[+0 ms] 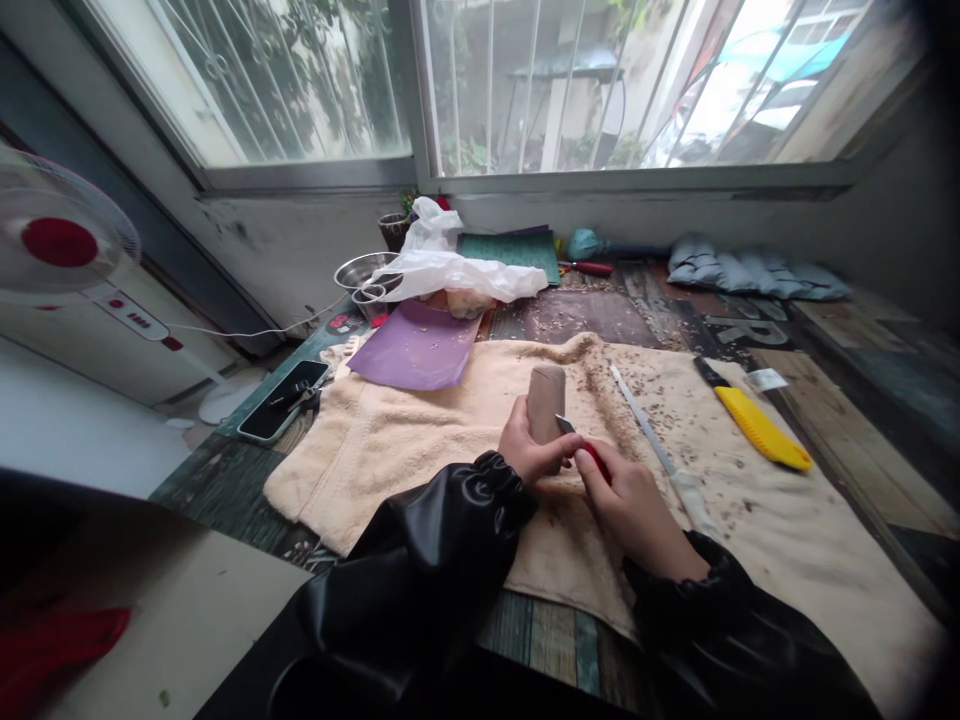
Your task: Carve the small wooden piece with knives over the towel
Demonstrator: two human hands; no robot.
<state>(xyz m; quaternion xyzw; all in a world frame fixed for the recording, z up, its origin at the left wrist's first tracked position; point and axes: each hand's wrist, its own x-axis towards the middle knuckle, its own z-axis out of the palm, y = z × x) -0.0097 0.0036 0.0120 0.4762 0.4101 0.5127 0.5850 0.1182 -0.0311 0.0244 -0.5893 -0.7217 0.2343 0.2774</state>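
My left hand (pixel 529 447) is closed round a brown wooden block (pixel 547 395) with a rounded top, held upright over a cream towel (pixel 420 430). In my right hand (pixel 626 500) is a carving knife (pixel 592 458) with a red handle. Its short blade lies against the near side of the block, by my left thumb. A long thin metal blade or file (pixel 643 415), its near end pale and wrapped, rests on the towel right of my hands. Farther right lies a yellow-and-black tool (pixel 761 428), perhaps a folding saw. Wood shavings (pixel 675 395) are scattered around.
Purple sandpaper (pixel 420 345) lies at the towel's back left, near a white plastic bag (pixel 465 272) and a metal bowl (pixel 356 270). A phone (pixel 285 402) with keys on it is at the table's left edge. A fan (pixel 67 240) stands left; a grey padded bundle (pixel 750 268) lies back right.
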